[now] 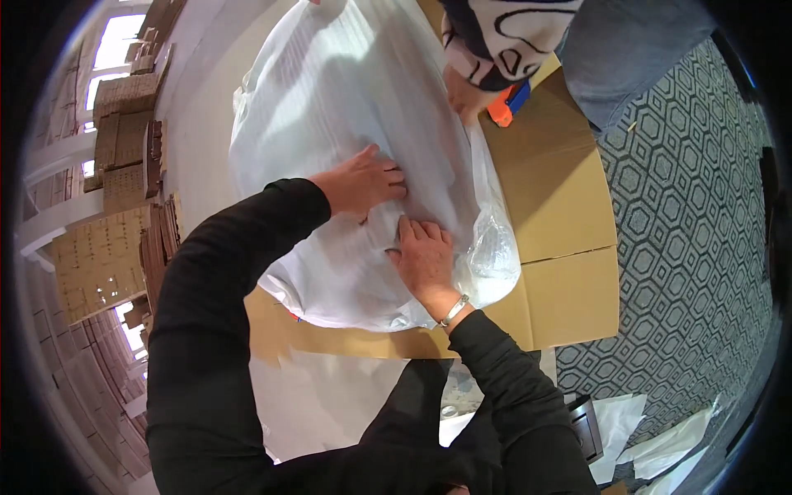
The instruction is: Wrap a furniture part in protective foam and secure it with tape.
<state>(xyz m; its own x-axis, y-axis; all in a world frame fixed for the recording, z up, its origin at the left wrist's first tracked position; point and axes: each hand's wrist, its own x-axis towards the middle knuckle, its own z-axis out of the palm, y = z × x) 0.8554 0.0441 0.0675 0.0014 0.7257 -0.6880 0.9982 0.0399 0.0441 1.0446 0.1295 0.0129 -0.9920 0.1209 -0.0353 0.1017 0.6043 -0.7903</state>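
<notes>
A large bulky bundle (330,107) in white sheeting and clear plastic lies in front of me on brown cardboard (569,198). My left hand (363,181) rests on its top, palm down, with the fingers spread. Closer to me and to the right, my right hand (427,260) presses on the same wrapping, its fingers stretched out. Crinkled clear plastic (493,256) bulges at the bundle's near right corner. What is inside the wrapping is hidden.
Another person's hand (469,97), below a patterned sleeve (511,37), touches the bundle's far right edge. Beside it sits an orange and blue tool (506,106). Stacked cardboard (99,260) stands left; patterned carpet (685,190) and loose white sheets (672,437) lie right.
</notes>
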